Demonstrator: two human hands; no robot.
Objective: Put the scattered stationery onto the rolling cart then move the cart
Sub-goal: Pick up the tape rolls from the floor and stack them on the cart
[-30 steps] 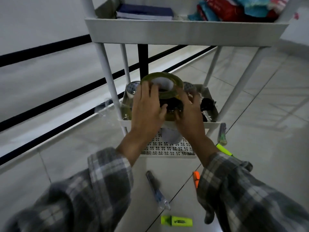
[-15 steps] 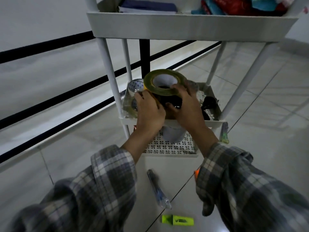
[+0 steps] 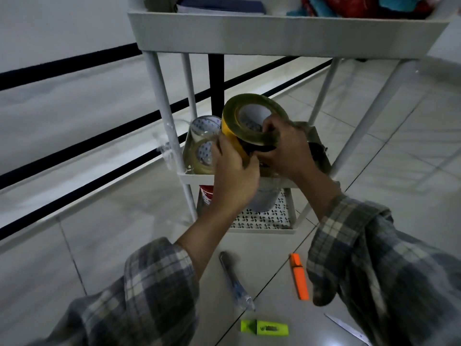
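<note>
Over the middle shelf [image 3: 197,178] of the white cart [image 3: 287,33], both hands are wrapped around a big roll of yellow tape [image 3: 249,121], tilted so its open core faces up and toward the camera. Left hand [image 3: 234,168] has its fingers [image 3: 219,148] clamped on the roll's left side, right hand [image 3: 289,148] has its fingers [image 3: 269,123] curled over the rim into the core, so both are closed on the same roll. It looks like there's another dark roll right under it, but the hands cover most of that so I can't really tell.

Just left of the yellow roll, on the same shelf, sit two clear tape rolls [image 3: 205,136] with white printed cores, one leaning against the other. Something dark [image 3: 316,151] sits at the right end of that shelf, too dim to identify.

Below that shelf, the cart's bottom shelf [image 3: 264,221] has a punched pattern, with a pale cup-like thing [image 3: 264,198] and something red [image 3: 207,194] on it. Up top, the cart's upper tray holds a dark blue book [image 3: 219,6] and some red and teal packets [image 3: 361,6].

On the tile floor [image 3: 99,233] in front of the cart, near the camera: a dark pen [image 3: 234,280] with a clear end, an orange highlighter [image 3: 299,277] to its right, and a green highlighter [image 3: 264,327] closest to the camera. Both arms are in plaid sleeves [image 3: 149,295].
</note>
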